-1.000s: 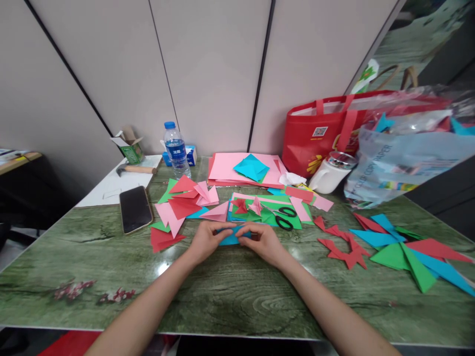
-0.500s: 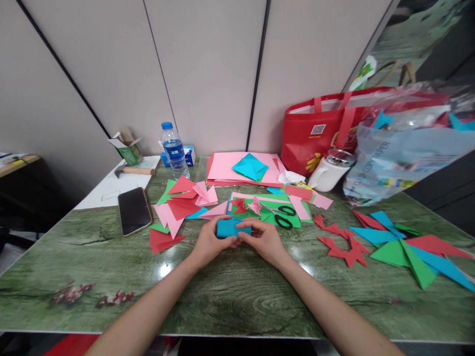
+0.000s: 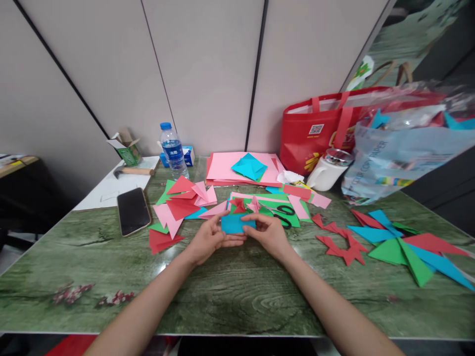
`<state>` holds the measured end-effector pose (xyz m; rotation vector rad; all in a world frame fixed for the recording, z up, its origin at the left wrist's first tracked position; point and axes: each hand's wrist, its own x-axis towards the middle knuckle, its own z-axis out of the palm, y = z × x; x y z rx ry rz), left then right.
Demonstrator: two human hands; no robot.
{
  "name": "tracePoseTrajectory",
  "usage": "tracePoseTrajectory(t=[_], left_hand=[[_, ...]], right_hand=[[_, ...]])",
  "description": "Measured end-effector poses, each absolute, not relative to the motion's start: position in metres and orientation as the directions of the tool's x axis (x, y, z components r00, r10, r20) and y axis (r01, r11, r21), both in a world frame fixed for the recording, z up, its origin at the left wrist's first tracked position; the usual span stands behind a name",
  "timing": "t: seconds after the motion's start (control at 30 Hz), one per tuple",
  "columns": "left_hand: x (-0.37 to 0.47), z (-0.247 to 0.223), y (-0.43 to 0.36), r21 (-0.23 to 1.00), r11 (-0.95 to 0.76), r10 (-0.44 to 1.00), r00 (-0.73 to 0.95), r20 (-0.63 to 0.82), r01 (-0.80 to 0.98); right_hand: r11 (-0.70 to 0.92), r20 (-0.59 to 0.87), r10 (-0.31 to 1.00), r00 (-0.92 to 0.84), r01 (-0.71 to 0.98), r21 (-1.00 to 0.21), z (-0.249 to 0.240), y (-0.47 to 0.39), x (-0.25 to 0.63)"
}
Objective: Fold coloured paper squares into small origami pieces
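A small blue piece of paper (image 3: 236, 224) is held up between my two hands, above the middle of the table. My left hand (image 3: 208, 241) pinches its left edge, with the other fingers stretched beneath it. At the right edge, my right hand (image 3: 270, 234) grips the paper between thumb and fingers. Just behind the paper lie green sheets (image 3: 294, 216) with small red and pink folded pieces on them. Black-handled scissors (image 3: 285, 210) rest there too, close to my right hand. Left of my left hand is a pile of folded red, pink and green paper (image 3: 181, 208).
A phone (image 3: 133, 211), a hammer (image 3: 135, 171) and a water bottle (image 3: 173, 151) are at the left. Pink sheets (image 3: 218, 165) lie at the back. Red star-shaped paper pieces (image 3: 351, 255), a white mug (image 3: 326, 173) and a red bag (image 3: 300, 133) occupy the right.
The blue paper has turned from a curved, rolled-looking shape to a flatter face. My left fingers have straightened beneath it, and both hands have shifted slightly right.
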<state>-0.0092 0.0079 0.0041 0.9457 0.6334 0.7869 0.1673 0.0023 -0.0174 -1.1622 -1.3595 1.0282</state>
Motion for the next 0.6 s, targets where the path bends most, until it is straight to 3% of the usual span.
tracePoseTrajectory(t=[0.27,0.47,0.6], left_hand=[[-0.012,0.001,0.011,0.865,0.340,0.766,0.642,-0.028,-0.368],[-0.010,-0.004,0.012,0.945,0.255,0.864,0.487,-0.129,-0.203],[-0.010,-0.006,0.014,0.943,0.239,0.895,0.429,-0.122,-0.232]], right_hand=[[0.193,0.193,0.980,0.039,0.006,-0.981,-0.017,0.003,0.170],[0.172,0.174,0.984,-0.037,-0.043,-0.984,-0.016,-0.001,0.167],[0.178,0.178,0.984,-0.012,0.010,-0.984,-0.017,-0.002,0.164]])
